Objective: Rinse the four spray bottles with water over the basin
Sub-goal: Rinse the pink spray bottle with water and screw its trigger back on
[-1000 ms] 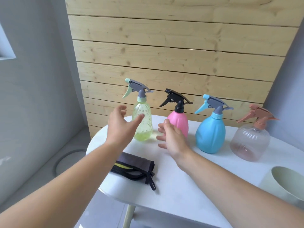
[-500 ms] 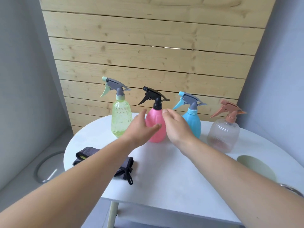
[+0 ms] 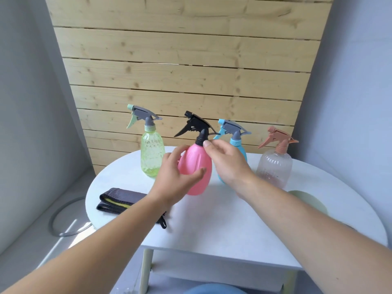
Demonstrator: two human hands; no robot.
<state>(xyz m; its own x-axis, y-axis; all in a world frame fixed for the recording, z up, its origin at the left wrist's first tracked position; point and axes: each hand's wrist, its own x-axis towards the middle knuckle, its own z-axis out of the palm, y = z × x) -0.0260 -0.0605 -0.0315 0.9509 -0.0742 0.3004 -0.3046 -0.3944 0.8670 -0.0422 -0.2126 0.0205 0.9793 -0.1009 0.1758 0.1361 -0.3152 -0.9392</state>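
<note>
Pink spray bottle (image 3: 196, 166): opaque pink, egg-shaped body with faint vertical ribs, black collar and black trigger head (image 3: 195, 124), nozzle pointing left. It sits mid-desk, second from the left in a row of four, leaning slightly. Can't tell if its base touches the desk (image 3: 212, 225).

Left hand (image 3: 176, 177) grasps the pink body from the left side, thumb across the front, fingers wrapped behind. Right hand (image 3: 227, 162) is up at the neck with its thumb tip on the black collar and the other fingers bent behind. Can't tell whether it really pinches.

Other bottles stand upright along the back of the desk:
- Green bottle (image 3: 151, 153): translucent and textured, grey trigger, far left.
- Blue bottle (image 3: 237, 143): grey trigger, mostly hidden behind the right hand.
- Clear bottle (image 3: 274, 166): ribbed, salmon trigger, far right.

A folded grey cloth (image 3: 121, 200) with a yellow stripe lies at the front left of the desk. The pale green basin (image 3: 307, 200) is at the right edge, partly behind the right forearm. A wooden slat panel (image 3: 186, 71) stands behind.
</note>
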